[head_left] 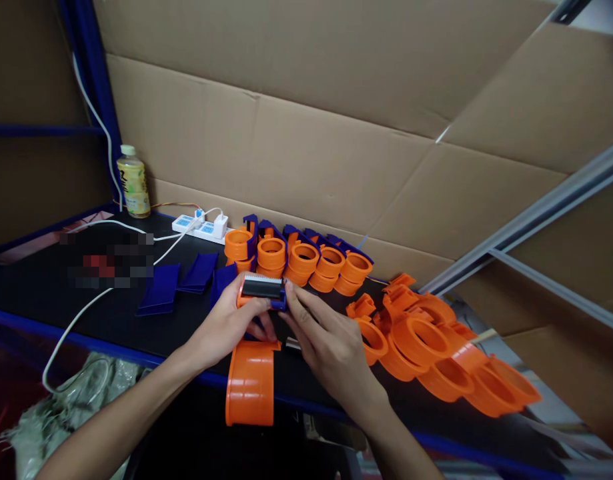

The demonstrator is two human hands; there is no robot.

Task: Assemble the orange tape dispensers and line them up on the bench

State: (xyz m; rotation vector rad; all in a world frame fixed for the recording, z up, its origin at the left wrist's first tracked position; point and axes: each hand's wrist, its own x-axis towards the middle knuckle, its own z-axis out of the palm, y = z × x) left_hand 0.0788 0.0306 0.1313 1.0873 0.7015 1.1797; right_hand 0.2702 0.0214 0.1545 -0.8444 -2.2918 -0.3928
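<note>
My left hand [231, 327] and my right hand [326, 343] meet at the middle of the black table [116, 313]. Together they grip an orange tape dispenser part [251, 380] with a dark metal blade piece [262, 287] and a blue end on top. The left fingers wrap its left side. Thumb and fingers of my right hand pinch its right end. The orange body hangs down over the table's front edge. A small metal piece [292, 344] lies under my right hand.
A row of assembled orange and blue dispensers [296, 257] stands behind the hands. A heap of loose orange shells [436, 347] lies at the right. Blue plates [179, 280], a white power strip [201, 227] with cables and a drink bottle [133, 181] are at the left. Cardboard walls surround the table.
</note>
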